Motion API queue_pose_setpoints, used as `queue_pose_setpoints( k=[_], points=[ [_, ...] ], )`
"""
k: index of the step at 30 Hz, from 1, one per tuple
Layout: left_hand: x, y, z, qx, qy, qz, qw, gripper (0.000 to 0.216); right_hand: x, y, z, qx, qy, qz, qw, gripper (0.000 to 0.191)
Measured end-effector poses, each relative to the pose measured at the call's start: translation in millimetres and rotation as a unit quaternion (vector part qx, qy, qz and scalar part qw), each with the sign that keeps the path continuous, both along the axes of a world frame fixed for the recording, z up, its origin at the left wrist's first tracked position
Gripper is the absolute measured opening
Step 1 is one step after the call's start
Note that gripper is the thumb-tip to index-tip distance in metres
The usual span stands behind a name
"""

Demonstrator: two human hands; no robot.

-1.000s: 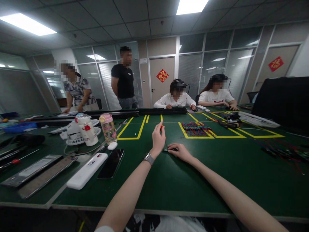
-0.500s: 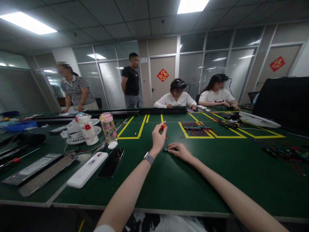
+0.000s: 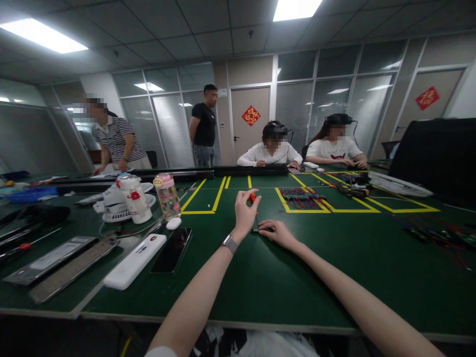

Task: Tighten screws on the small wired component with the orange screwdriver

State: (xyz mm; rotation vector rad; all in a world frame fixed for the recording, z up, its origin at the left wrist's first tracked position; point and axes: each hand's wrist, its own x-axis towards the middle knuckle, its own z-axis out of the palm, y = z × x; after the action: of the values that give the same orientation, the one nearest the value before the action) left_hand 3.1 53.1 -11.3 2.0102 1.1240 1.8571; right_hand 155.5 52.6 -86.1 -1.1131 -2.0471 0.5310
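A screwdriver with an orange and black handle stands nearly upright in my left hand, its handle between thumb and fingers. Its thin shaft runs down to a small green circuit board lying on the table. Pressed against the board's right side are the fingers of my right hand, closed on its edge and steadying it. A dark bit, perhaps a wire or part, shows under those fingers. Whatever lies beneath the screwdriver tip is too small to make out.
Left on the green table are a black phone, a white power bank, a pink-lidded bottle and a white bottle. Wired boards lie within yellow tape, more at right. Co-workers are across the table.
My left thumb and fingers have shifted around the screwdriver handle, showing more of its orange. My right hand and the board stay put. The standing person in black has moved slightly right.
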Motion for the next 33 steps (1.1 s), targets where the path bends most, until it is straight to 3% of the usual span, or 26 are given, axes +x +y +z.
queue_pose_setpoints(
  k=[2,7,14,20,26,33],
  points=[
    [-0.5,0.0,0.9,-0.004,0.002,-0.001,1.000,0.025,0.0,-0.5,0.5,-0.002,0.001,0.000,1.000,0.018],
    [0.8,3.5,-2.5,-0.030,-0.023,-0.091,0.995,0.036,0.0,-2.0,2.1,-0.002,0.000,-0.004,1.000,0.018],
    [0.2,-1.2,-1.2,0.004,0.011,-0.022,1.000,0.029,-0.7,-1.9,1.6,0.005,-0.002,-0.003,1.000,0.018],
    [0.4,5.4,-3.8,-0.059,-0.027,-0.130,0.989,0.038,-0.1,-1.1,-0.1,0.009,-0.002,-0.002,1.000,0.018],
    [-0.7,1.8,-1.9,-0.003,0.020,-0.021,1.000,0.028,1.7,1.8,-2.6,0.012,-0.002,0.001,1.000,0.019],
    [1.6,4.9,-3.1,0.011,0.003,-0.063,0.998,0.034,2.9,3.0,-3.2,0.008,-0.003,-0.001,1.000,0.019]
  ],
)
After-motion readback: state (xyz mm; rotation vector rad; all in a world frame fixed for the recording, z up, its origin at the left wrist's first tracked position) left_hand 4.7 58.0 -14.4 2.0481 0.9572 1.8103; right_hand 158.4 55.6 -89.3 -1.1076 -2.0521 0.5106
